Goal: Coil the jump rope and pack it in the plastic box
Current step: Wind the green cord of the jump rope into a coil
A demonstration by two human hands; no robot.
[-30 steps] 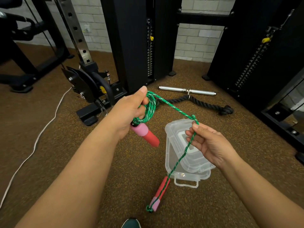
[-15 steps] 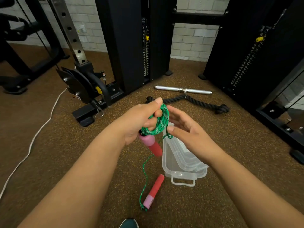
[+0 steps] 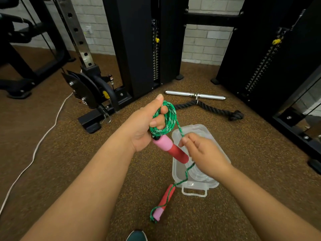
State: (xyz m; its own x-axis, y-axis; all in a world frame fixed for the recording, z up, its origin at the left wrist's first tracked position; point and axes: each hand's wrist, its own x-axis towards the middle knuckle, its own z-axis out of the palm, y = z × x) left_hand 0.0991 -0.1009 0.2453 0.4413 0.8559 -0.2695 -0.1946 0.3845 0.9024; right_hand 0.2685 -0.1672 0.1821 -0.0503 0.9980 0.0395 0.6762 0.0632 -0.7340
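My left hand [image 3: 144, 126] grips a coil of the green jump rope [image 3: 166, 119], with several loops wound round its fingers. One pink-and-red handle [image 3: 171, 149] hangs below that hand. My right hand [image 3: 202, 152] pinches the loose strand just under the coil, above the clear plastic box [image 3: 210, 134] lying on the floor. From that hand the strand runs down to the second handle [image 3: 164, 200], which lies on the floor in front of the box.
Black cable machine columns [image 3: 139, 42] stand ahead and to the right. A chrome bar [image 3: 194, 95] and a black rope attachment [image 3: 213, 109] lie beyond the box. A white cable [image 3: 41, 136] crosses the brown floor at left. A shoe tip [image 3: 137, 236] shows at the bottom edge.
My right hand laid a loop onto the coil at the left hand, then dropped lower along the strand over the box. The floor handle has drawn closer to the box.
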